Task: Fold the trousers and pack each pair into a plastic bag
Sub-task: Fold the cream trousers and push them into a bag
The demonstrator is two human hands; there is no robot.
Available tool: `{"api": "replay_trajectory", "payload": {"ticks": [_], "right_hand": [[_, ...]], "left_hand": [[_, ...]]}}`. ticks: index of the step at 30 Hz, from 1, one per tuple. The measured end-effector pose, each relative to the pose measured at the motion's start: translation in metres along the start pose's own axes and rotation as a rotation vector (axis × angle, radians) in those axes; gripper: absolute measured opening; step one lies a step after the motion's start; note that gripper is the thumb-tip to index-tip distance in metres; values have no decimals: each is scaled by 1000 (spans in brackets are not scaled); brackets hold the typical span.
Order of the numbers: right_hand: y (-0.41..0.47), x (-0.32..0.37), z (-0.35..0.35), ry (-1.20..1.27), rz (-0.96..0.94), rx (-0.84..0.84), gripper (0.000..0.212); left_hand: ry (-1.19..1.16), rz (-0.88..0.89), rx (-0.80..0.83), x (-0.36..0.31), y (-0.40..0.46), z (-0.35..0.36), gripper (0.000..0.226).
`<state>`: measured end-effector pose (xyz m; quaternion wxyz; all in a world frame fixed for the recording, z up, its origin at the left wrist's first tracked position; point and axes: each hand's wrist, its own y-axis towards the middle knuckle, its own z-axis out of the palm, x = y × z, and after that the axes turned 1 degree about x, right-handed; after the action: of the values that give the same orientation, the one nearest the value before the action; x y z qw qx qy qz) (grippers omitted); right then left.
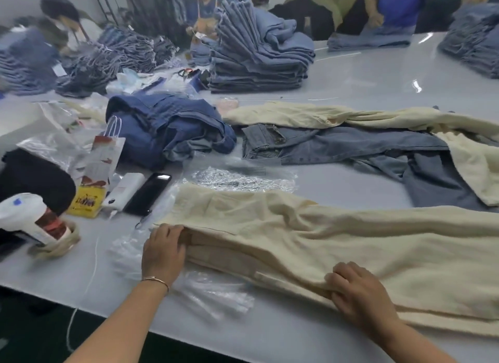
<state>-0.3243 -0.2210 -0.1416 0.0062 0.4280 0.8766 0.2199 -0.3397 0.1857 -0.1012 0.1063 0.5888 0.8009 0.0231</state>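
You are at the folding step, with nothing bagged yet for this pair. The cream trousers (310, 243) lie lengthwise along the near edge of the counter (364, 73), waistband to your left and legs running off to the right.

Your left hand (163, 254) rests at the waistband end, its fingers (172, 231) curled over the edge of the cloth and gripping it. Your right hand (359, 295) lies further along the near edge, fingers bent and pressing down on the fabric where it doubles over; whether they pinch it or only hold it flat is hard to tell.

Clear plastic bags (205, 292) lie crumpled under and just beside the waistband, with another bag (237, 179) on the far side of the trousers.

The next move likely calls for squaring the two legs one over the other, smoothing the wrinkles at the thigh, then bringing the legs over towards the waistband. Keep the loose plastic from being caught in the fold.

Behind lie another cream pair (310, 114) and unfolded jeans (337, 146).
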Motion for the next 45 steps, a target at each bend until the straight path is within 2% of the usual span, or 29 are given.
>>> {"api": "replay_trajectory", "payload": {"ticks": [4, 9, 12, 15, 18, 20, 22, 26, 28, 30, 31, 33, 35, 37, 39, 40, 42, 43, 45], "right_hand": [[11, 27, 2, -32, 168, -35, 16], [4, 26, -10, -36, 440, -50, 46], [-1, 25, -19, 20, 555, -7, 31], [-2, 23, -28, 49, 497, -56, 21], [9, 19, -45, 80, 426, -205, 17], [17, 17, -57, 43, 352, -279, 23], [19, 15, -65, -24, 264, -324, 28], [12, 12, -75, -152, 187, -340, 26], [2, 16, -71, -160, 169, -282, 24], [-12, 25, -59, -159, 124, -164, 22], [-20, 30, -51, -156, 105, -96, 22], [-32, 35, -41, -127, 125, 12, 20], [-36, 34, -39, -97, 188, 32, 14], [-34, 29, -40, -75, 240, 8, 27], [-33, 27, -42, -47, 262, -21, 31], [-32, 26, -43, -39, 261, -26, 31], [-31, 28, -42, -34, 238, -1, 32], [-33, 30, -40, -35, 222, 30, 34], [-37, 33, -35, -9, 217, 90, 37]], "left_hand": [[65, 81, 25, 11, 12, 4, 57], [66, 82, 62, 22, 22, 9, 58], [80, 84, -1, 25, 26, 7, 60], [134, 141, -75, 27, 29, 5, 56], [161, 71, -95, 32, 41, -1, 36], [218, 120, -121, 37, 50, -6, 20], [244, 206, -213, 43, 59, -14, 6], [135, 288, -379, 49, 78, -37, 23], [113, 333, -376, 54, 74, -34, 33], [118, 354, -296, 63, 59, -17, 31], [130, 335, -224, 67, 47, -7, 25], [143, 248, -38, 72, 27, 8, 32], [125, 138, 75, 70, 17, 11, 37], [76, 53, 40, 61, 18, 3, 33], [1, 13, -98, 47, 22, -11, 26], [-33, 27, -177, 37, 24, -17, 24], [-90, 133, -236, 9, 24, -23, 40], [-110, 224, -204, -9, 21, -23, 52], [-114, 392, -31, -42, 13, -12, 65]]}}
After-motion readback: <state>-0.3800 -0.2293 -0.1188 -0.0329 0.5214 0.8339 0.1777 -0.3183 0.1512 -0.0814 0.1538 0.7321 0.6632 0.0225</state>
